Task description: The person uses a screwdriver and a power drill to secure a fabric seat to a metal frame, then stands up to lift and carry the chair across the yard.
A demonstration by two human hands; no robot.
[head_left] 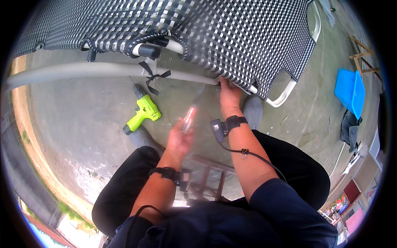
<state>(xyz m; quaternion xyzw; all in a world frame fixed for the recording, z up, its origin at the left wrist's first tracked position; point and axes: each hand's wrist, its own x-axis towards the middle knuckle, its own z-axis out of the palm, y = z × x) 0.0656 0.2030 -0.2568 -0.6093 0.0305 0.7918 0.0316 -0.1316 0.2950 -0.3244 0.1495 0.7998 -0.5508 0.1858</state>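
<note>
My left hand (180, 138) is closed around a screwdriver (190, 118) with an orange-red and whitish handle. Motion blurs both, and the screwdriver's shaft is only a faint streak pointing up. My right hand (230, 98) grips the pale frame tube (186, 75) at the lower edge of a black-and-white woven sling (244, 39); its fingertips are partly hidden there. A black strap (153, 77) is knotted around the same tube, left of my right hand. Above the strap, a black-capped tube end (149, 51) sticks out of the sling.
A lime-green cordless drill (145, 110) lies on the concrete floor left of my left hand. My shoes (252, 110) flank the work. At the far right are a blue plastic bin (349, 91) and a wooden stand (362, 53). A low wooden stool (209, 175) shows between my legs.
</note>
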